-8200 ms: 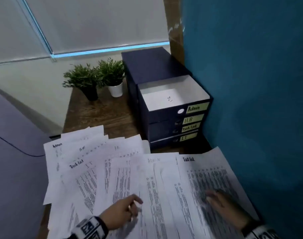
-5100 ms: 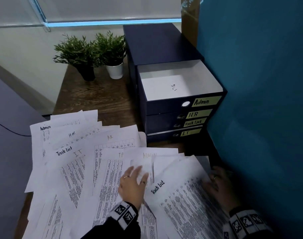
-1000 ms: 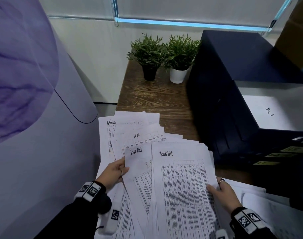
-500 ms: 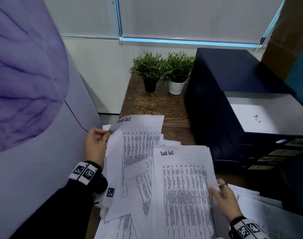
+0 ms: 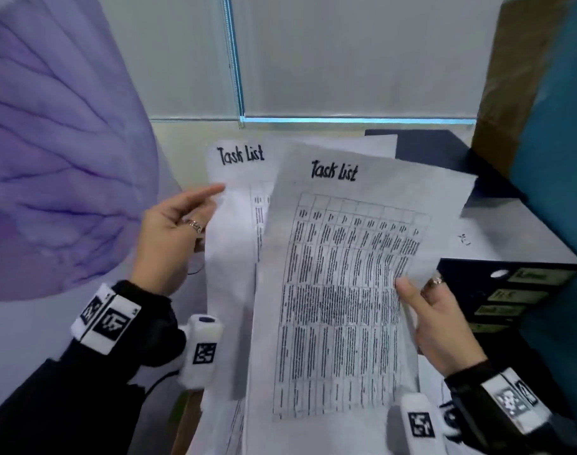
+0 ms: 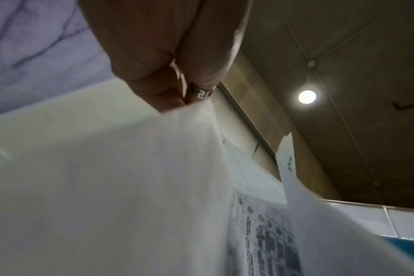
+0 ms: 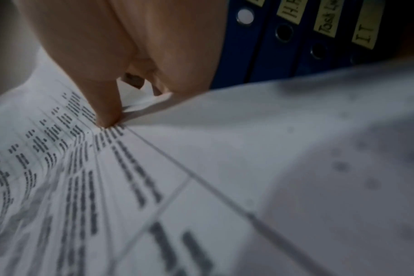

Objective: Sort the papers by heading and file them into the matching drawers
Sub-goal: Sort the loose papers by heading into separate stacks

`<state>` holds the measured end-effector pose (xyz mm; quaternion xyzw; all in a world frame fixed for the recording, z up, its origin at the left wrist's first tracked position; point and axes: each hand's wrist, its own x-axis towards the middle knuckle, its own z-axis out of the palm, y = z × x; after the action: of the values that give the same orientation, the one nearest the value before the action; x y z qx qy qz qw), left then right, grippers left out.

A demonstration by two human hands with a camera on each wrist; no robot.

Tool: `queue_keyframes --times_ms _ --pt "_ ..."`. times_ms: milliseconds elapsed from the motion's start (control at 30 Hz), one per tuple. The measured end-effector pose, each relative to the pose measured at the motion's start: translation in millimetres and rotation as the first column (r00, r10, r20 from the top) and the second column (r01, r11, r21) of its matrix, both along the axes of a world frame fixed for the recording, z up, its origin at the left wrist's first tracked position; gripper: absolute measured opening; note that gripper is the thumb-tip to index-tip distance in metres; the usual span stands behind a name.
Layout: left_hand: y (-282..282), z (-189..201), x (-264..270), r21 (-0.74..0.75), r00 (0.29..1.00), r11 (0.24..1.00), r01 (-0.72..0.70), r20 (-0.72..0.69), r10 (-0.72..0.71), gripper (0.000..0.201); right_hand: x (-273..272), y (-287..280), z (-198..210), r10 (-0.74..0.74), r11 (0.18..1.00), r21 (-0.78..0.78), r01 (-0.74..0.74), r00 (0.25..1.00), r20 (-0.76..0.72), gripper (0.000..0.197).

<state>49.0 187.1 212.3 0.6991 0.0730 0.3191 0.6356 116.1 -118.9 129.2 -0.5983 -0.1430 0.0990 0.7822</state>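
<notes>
The left hand (image 5: 172, 238) gripped one "Task List" sheet (image 5: 231, 224) at nine o'clock. The right hand (image 5: 441, 323) pinched a second "Task List" sheet (image 5: 343, 290); the open drawer (image 5: 497, 231) stood at three o'clock

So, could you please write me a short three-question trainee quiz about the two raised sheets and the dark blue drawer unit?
1. What heading do the white printed sheet in the left hand and the white printed sheet in the right hand share?
2. True or false: the dark blue drawer unit's top drawer is open.
3. Which label sits lowest: A) Admin B) IT?

Key: 1. Task List. 2. True. 3. B.
</notes>
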Motion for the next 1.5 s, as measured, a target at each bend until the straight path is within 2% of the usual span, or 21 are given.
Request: queue_keyframes --times_ms 100,167,200,267,333,367,433,500,600,700,767,833,900,1000,1067,1133,1200,1233,1300,1400,1500 --pt "-22 -31 -1 -0.092 0.99 0.992 0.091 -0.103 -0.1 0.043 -6 -2 -12 0.04 0.999 0.005 -0.04 0.997 -0.063 0.087" --pt "-42 -54 -3 -0.201 0.982 0.975 0.1 -0.137 -0.129 0.04 -10 -10 -33 0.005 0.994 -0.11 -0.015 0.997 -0.083 0.079" --pt "-54 -67 -5 -0.291 0.978 0.953 0.09 -0.153 -0.139 0.036 -11 -16 -47 -0.025 0.982 -0.19 0.008 0.996 -0.087 0.07" --pt "-75 -101 -13 -0.5 0.954 0.862 0.086 -0.207 -0.215 0.026 -12 -26 -75 -0.107 0.951 -0.301 0.064 0.986 -0.13 0.033" --pt "-95 -139 -21 -0.647 0.881 0.743 0.17 -0.238 -0.409 0.044 -13 -34 -97 -0.185 0.923 -0.37 0.107 0.966 -0.181 0.006" --pt "-104 -155 -25 -0.672 0.817 0.72 0.175 -0.309 -0.487 0.057 -13 -38 -106 -0.205 0.905 -0.411 0.115 0.962 -0.182 0.008" --pt "-122 -183 -33 -0.599 0.678 0.773 0.21 -0.48 -0.556 0.078 -13 -45 -120 -0.216 0.865 -0.49 0.106 0.961 -0.173 0.011" --pt "-138 -203 -36 -0.482 0.608 0.829 0.285 -0.577 -0.545 0.06 -13 -49 -129 -0.212 0.848 -0.523 0.082 0.958 -0.193 0.018" --pt "-144 -213 -33 -0.46 0.627 0.862 0.212 -0.612 -0.481 0.046 -10 -52 -132 -0.155 0.871 -0.491 -0.017 0.938 -0.308 0.045" --pt "-138 -210 -27 -0.544 0.646 0.83 0.124 -0.591 -0.484 0.04 -6 -53 -135 -0.009 0.877 -0.441 -0.19 0.912 -0.411 0.056" --pt "-128 -204 -27 -0.586 0.621 0.798 0.14 -0.576 -0.532 0.04 -4 -53 -131 0.045 0.899 -0.353 -0.257 0.858 -0.512 0.046" --pt "-110 -199 -29 -0.592 0.582 0.784 0.187 -0.576 -0.574 0.041 -1 -53 -128 0.11 0.925 -0.23 -0.302 0.793 -0.6 0.045" --pt "-89 -190 -27 -0.554 0.513 0.797 0.243 -0.624 -0.59 0.043 4 -50 -121 0.184 0.932 -0.125 -0.339 0.743 -0.643 0.044" --pt "-52 -182 -13 -0.524 0.415 0.784 0.332 -0.666 -0.62 0.049 8 -38 -107 0.225 0.862 -0.211 -0.46 0.722 -0.655 0.025" --pt "-28 -176 6 -0.536 0.445 0.777 0.331 -0.637 -0.629 0.045 13 -23 -102 0.245 0.804 -0.293 -0.517 0.738 -0.629 0.025" --pt "3 -176 33 -0.52 0.593 0.839 0.161 -0.628 -0.504 0.037 21 -5 -95 0.189 0.823 -0.345 -0.452 0.79 -0.584 0.016" --pt "48 -195 65 -0.3 0.693 0.951 -0.072 -0.701 -0.168 0.031 37 16 -86 0.091 0.887 -0.345 -0.308 0.847 -0.524 0.023" --pt "71 -207 79 -0.151 0.687 0.973 -0.173 -0.726 0.009 0.03 48 29 -80 0.029 0.909 -0.347 -0.232 0.864 -0.503 0.034" --pt "102 -233 99 0.03 0.607 0.972 -0.233 -0.776 0.169 0.039 75 55 -77 -0.093 0.938 -0.335 -0.086 0.87 -0.484 0.046" --pt "111 -266 109 0.041 0.554 0.983 -0.18 -0.821 0.136 0.042 123 94 -87 -0.217 0.972 -0.202 0.121 0.79 -0.573 0.038" --pt "110 -295 106 0.028 0.566 0.984 -0.176 -0.815 0.125 0.076 162 134 -98 -0.211 0.969 -0.056 0.239 0.695 -0.687 0.021"
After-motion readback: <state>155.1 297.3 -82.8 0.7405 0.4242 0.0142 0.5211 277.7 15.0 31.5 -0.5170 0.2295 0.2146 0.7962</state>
